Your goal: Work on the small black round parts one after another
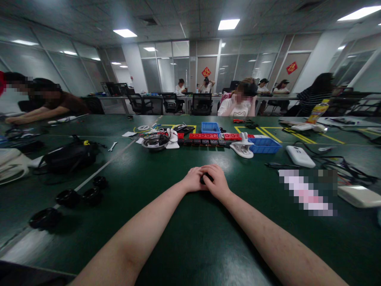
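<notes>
My left hand (194, 179) and my right hand (216, 181) meet over the green table, in front of the row of red sockets. Between them a small black object (205, 178) shows in part; the fingers of both hands are closed around it and cover most of it. What kind of object it is I cannot make out. Off to my left, several round black ring-like parts (68, 197) lie on the table (166, 242), apart from my hands.
Across the table's middle run red power strips (205, 136), white clamp stands (242, 146) and blue bins (264, 145). A wrench (112, 146) and a black bag (71, 155) lie left. A white power bank (300, 156) and cables are right. People sit around.
</notes>
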Available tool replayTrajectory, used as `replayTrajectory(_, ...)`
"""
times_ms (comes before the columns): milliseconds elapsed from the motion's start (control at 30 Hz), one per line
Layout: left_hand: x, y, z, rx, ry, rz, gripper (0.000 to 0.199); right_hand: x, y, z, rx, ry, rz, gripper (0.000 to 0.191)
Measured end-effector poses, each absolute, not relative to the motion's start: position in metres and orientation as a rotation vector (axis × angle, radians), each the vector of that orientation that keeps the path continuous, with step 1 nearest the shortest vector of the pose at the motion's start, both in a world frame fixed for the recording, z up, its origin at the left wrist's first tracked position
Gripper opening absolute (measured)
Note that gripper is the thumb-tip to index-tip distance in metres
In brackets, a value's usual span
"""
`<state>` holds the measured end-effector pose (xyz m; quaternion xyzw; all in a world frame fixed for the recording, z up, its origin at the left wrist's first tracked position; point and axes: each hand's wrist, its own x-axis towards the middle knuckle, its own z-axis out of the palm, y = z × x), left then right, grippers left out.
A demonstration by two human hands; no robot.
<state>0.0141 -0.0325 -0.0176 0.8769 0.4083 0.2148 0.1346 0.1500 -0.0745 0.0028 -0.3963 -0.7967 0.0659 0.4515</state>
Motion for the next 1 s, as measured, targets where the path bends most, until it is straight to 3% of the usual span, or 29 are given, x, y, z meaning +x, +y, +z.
replayTrajectory(233,0.015,-0.041,-0.011,2.509,1.228,0.713,0.066,0.155,-0.066,-0.004,-1.140,-1.841,0.138,0.027)
replayTrajectory(533,0.018,-0.046,-0.007,2.524,1.306,0.739,0.053,0.154,-0.062,-0.009,-1.265,-1.810,0.145,0.033)
replayTrajectory(800,0.018,-0.042,-0.010,2.520,1.308,0.744,0.039,0.156,-0.063,-0.005,-1.255,-1.837,0.152,0.013)
replayTrajectory(1000,0.015,-0.037,-0.012,2.494,1.217,0.759,0.041,0.158,-0.063,-0.003,-1.162,-1.886,0.175,0.019)
